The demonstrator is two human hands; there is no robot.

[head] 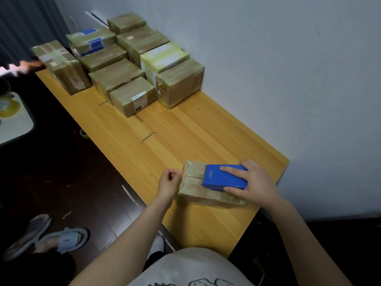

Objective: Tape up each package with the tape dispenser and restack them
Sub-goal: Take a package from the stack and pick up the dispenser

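Holding the blue tape dispenser (224, 177) flat on top of the package (206, 196), the right hand (254, 180) wraps its fingers (232, 168) over the top and its thumb along the near side. I think this is so it can slide the tool along the box and lay tape down. The left hand (168, 183) sits at the left end of the package, touching it, most likely to stop the box from sliding and to keep the tape end in place. Its fingers are curled in, but I cannot tell if they pinch any tape. The package lies on the near end of the bench (165, 141), close to the person and near the wall. It is a flat brown box, shiny with see-through tape, with a seam across its top. The other packages (132, 65) stand in rows at the far end, well apart from this one, which leaves room to work.
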